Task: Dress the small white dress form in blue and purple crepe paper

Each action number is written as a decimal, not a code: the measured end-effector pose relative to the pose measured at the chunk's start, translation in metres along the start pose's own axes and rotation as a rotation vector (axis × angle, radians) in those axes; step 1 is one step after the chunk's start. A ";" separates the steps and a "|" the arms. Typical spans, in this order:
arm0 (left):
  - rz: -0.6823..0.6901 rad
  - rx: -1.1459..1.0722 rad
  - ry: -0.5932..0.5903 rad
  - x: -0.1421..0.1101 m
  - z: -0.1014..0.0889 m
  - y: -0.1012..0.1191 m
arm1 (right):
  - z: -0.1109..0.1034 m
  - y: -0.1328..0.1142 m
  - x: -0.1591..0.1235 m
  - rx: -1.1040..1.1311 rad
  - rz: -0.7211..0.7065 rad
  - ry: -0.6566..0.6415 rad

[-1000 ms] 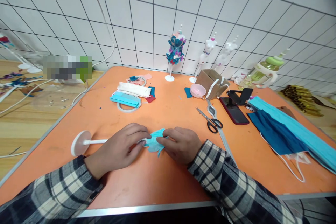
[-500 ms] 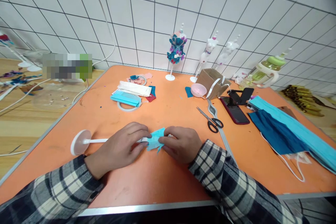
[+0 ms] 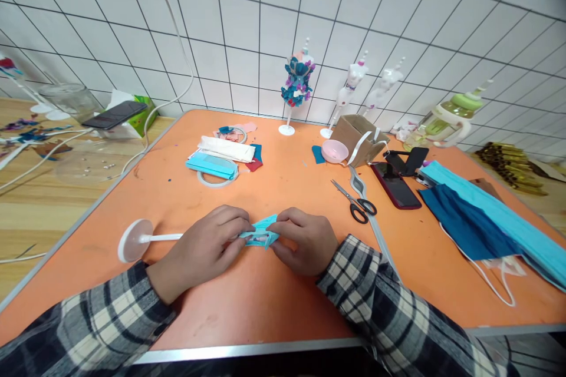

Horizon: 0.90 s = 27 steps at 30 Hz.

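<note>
A small piece of light blue cloth sits between both hands near the front of the orange table. My left hand is closed over a white mini mannequin lying on its side, whose round base sticks out to the left. My right hand pinches the blue cloth from the right and presses it against the mannequin. The mannequin's body is hidden under my fingers and the cloth.
Scissors lie right of my hands. Beyond are a red phone, a pink bowl, a cardboard box, blue fabric, and three standing mannequins, one dressed. Cloth scraps and tape rings lie at back left.
The blue cloth has been folded tighter around the mannequin; its loose lower corner no longer hangs out. Both hands stayed in place, my right fingers shifting slightly.
</note>
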<state>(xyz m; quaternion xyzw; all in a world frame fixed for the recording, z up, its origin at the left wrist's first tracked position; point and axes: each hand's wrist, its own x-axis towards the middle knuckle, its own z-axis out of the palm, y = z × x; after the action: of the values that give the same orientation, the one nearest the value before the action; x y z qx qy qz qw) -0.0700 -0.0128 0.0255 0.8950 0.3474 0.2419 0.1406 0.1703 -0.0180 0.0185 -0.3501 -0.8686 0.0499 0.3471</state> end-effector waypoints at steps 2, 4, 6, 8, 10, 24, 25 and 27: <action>-0.013 -0.001 0.007 0.001 0.000 0.001 | -0.002 -0.001 0.000 0.027 0.009 -0.003; -0.024 -0.001 0.008 0.000 0.000 0.002 | -0.004 -0.001 0.000 0.047 0.021 -0.017; -0.036 0.009 0.006 -0.001 0.001 0.002 | -0.006 -0.001 0.000 0.070 0.025 -0.039; -0.057 0.024 0.001 -0.002 0.001 0.003 | -0.009 -0.001 -0.001 0.112 0.012 -0.068; -0.080 0.036 -0.004 -0.002 0.002 0.002 | -0.011 -0.001 -0.001 0.148 -0.004 -0.086; -0.086 0.018 -0.023 -0.002 -0.001 -0.002 | 0.014 0.007 -0.005 0.061 0.069 0.051; -0.072 0.007 -0.024 -0.002 -0.003 -0.002 | 0.015 0.008 -0.005 0.064 0.063 0.049; -0.046 -0.017 -0.027 -0.002 -0.007 -0.001 | 0.015 0.009 -0.005 0.074 0.060 0.038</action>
<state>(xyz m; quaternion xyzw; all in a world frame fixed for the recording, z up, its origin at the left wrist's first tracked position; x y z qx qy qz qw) -0.0752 -0.0127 0.0299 0.8888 0.3638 0.2294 0.1581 0.1688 -0.0125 0.0012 -0.3639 -0.8486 0.0857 0.3745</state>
